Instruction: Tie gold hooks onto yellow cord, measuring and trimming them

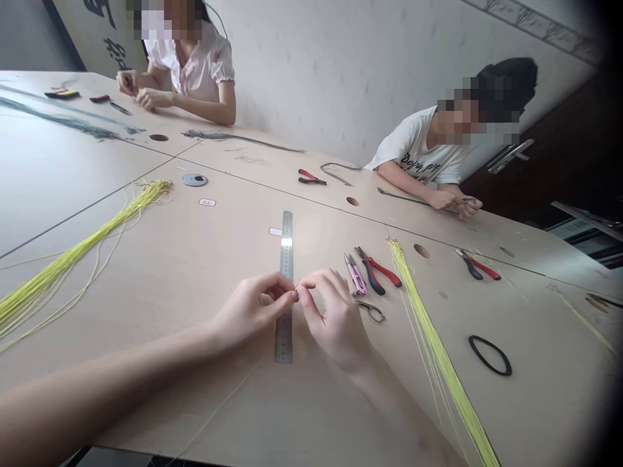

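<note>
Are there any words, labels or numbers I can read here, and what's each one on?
"De…" on the white shirt: black script, the rest unclear.
Red-edged tag: writing too small to read.
Ruler: markings too small to read.
Panel: big dark brush characters, partly cut off; I can't read them.

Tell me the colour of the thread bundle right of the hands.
The thread bundle is bright greenish yellow, best seen in the head view.

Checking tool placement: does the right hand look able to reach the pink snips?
Probably yes: the pink snips lie just beside the right hand, nothing visible between, though it pinches something small.
</note>
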A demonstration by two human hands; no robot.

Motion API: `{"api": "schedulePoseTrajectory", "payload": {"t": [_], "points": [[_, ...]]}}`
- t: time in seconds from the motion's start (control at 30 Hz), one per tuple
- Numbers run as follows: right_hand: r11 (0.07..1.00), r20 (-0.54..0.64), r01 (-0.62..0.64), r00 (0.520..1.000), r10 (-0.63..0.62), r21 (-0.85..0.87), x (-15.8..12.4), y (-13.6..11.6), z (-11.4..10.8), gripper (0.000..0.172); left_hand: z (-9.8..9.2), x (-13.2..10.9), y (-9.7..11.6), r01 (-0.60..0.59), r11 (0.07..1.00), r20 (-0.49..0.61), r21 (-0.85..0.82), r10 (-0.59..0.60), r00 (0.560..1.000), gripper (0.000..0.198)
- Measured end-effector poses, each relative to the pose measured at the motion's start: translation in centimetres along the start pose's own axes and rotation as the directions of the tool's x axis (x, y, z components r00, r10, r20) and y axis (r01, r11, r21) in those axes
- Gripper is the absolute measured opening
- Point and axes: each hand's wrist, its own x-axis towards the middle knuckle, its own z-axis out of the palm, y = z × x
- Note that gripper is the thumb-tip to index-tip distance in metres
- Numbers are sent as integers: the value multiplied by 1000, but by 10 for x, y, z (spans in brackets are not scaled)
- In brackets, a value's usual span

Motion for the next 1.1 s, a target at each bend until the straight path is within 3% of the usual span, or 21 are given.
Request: {"api": "schedulePoseTrajectory", "payload": {"t": [0.33,0.87,1.0,1.1], "points": [[996,5,44,999,-44,-75,0,0,-1,13,-1,-2,-2,11,998,6,69,-11,1000,17],[986,108,108,990,-94,-129,2,5,-8,14,2,-2,-2,-23,996,54,88,19,998,15],[996,137,55,989,-46,-65,2,6,-10,12,-1,-2,-1,-10,997,-28,71,12,1000,16],[1000,314,14,949,-16,9,1,2,-10,26,-3,0,1,4,999,-131,-47,-10,991,17]]}}
